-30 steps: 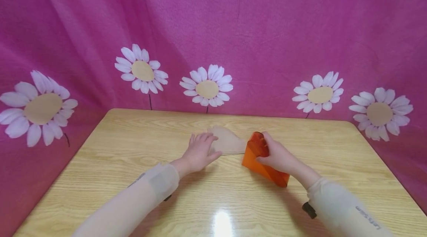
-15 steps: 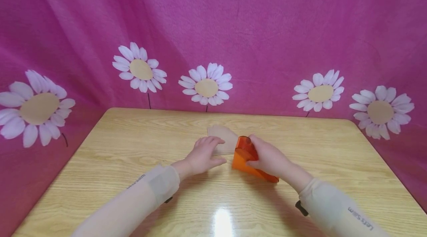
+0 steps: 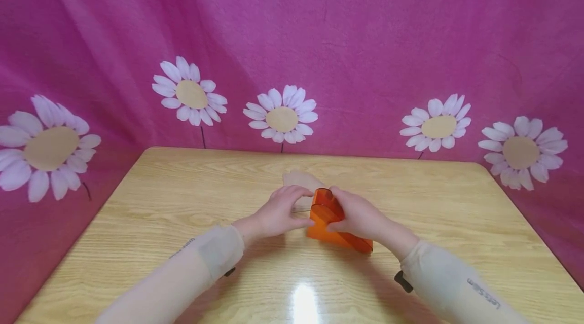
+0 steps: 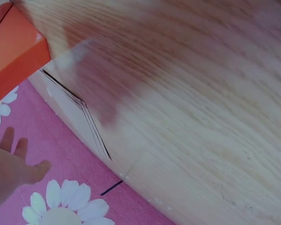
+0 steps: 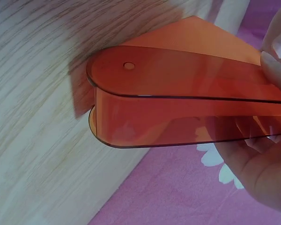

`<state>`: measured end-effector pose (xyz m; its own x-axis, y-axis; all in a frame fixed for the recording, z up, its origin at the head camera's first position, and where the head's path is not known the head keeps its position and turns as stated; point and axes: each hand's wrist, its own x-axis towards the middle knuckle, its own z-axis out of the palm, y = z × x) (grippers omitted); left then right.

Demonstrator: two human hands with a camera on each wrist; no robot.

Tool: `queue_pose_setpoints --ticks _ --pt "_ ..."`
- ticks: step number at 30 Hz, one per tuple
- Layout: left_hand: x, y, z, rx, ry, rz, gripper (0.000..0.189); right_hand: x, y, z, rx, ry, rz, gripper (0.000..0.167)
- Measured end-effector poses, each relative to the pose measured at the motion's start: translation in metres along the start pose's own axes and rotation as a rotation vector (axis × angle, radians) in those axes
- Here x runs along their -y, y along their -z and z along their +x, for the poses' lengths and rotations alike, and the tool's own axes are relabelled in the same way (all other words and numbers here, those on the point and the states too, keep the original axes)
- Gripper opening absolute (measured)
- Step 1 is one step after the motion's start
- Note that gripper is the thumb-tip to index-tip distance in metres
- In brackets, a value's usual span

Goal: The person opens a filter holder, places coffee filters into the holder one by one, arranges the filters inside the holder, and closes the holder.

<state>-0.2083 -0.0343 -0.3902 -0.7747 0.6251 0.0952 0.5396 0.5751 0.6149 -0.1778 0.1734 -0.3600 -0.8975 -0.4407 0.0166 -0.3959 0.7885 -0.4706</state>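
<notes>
My right hand point(image 3: 360, 217) grips an orange see-through plastic holder point(image 3: 335, 227), with the thumb on the near side and the fingers behind. In the right wrist view the holder point(image 5: 178, 93) shows rounded ends, a small round hole and a flat slanted part at the back. My left hand point(image 3: 280, 212) is at the holder's left end, thumb and fingers spread apart; the left wrist view shows a gap between that hand point(image 4: 9, 168) and the holder point(image 4: 18, 51). Behind both lies a thin stack of pale brown paper sheets point(image 3: 301, 179), partly covered by the hands and holder.
The wood-grain table point(image 3: 182, 187) reaches to a pink cloth point(image 3: 319, 35) printed with white daisies, which hangs behind it and along its sides. A bright light reflection lies near the table's front.
My right hand has carried the orange holder to the left, across the front of the paper stack. My left hand has shifted slightly right, so the two are now close together.
</notes>
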Motion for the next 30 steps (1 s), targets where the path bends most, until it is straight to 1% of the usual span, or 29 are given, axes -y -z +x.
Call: queue_pose_setpoints --ticks 4,8,11,16,18,25,30 --pt "0.004 0.003 -0.001 0.000 -0.021 -0.045 0.046 0.005 -0.002 0.003 0.006 0.018 0.013 0.048" --pt "0.006 0.006 -0.002 0.003 -0.023 -0.110 0.042 0.009 -0.004 0.005 0.010 0.034 0.017 0.047" --pt "0.008 0.009 -0.003 0.008 -0.012 -0.150 0.035 0.013 -0.006 0.007 0.020 0.039 0.019 0.047" --pt "0.011 0.016 -0.006 0.035 0.034 -0.202 0.029 0.018 -0.007 0.011 0.039 0.040 0.042 0.048" --pt "0.011 0.018 -0.008 0.044 0.050 -0.208 0.028 0.019 -0.007 0.012 0.041 0.052 0.046 0.047" --pt "0.012 0.024 -0.013 0.041 0.064 -0.190 0.028 0.021 -0.010 0.016 0.060 0.065 0.070 0.045" --pt "0.017 0.024 -0.014 0.038 0.062 -0.162 0.030 0.021 -0.012 0.016 0.045 0.053 0.081 0.051"
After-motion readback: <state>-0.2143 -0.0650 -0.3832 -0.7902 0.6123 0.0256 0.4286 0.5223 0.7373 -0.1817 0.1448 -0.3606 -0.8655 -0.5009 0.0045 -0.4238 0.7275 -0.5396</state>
